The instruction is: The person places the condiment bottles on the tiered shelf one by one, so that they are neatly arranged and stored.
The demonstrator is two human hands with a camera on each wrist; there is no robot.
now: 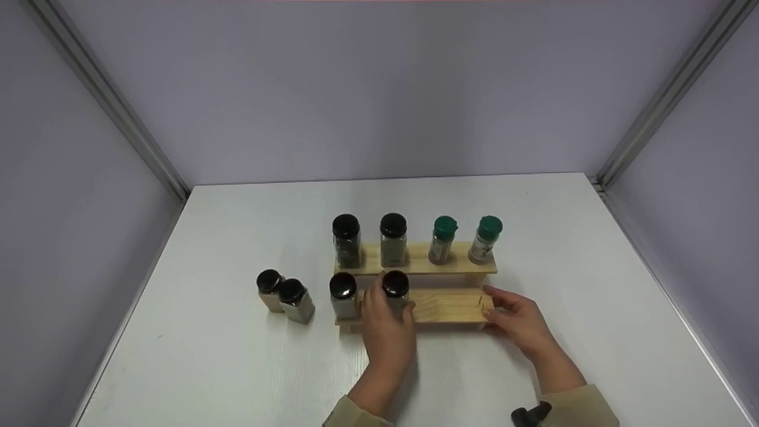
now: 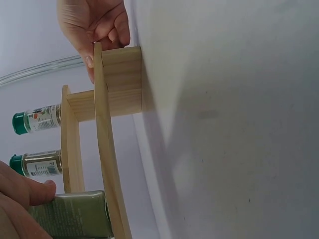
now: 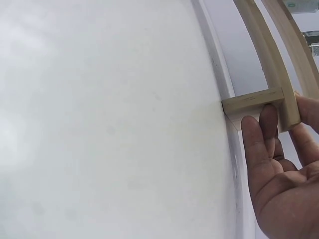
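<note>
My left hand (image 1: 386, 339) grips a square glass spice jar (image 1: 396, 286) with a black cap. In the left wrist view the jar (image 2: 75, 215) looks greenish, and its base meets the lower shelf. The two-tier wooden spice rack (image 1: 447, 307) stands on the white table. At the rack's right end, my right hand (image 1: 525, 326) pinches the lower shelf between thumb and fingers. Just left of the held jar, another black-capped jar (image 1: 344, 296) stands on the same shelf. The fingers partly hide the held jar.
On the upper shelf stand two black-capped jars (image 1: 394, 240) and two green-capped jars (image 1: 442, 240). Left of the rack, two more black-capped jars (image 1: 297, 302) stand close together on the table (image 1: 225, 237). Pale walls (image 1: 379, 89) border the table's back and sides.
</note>
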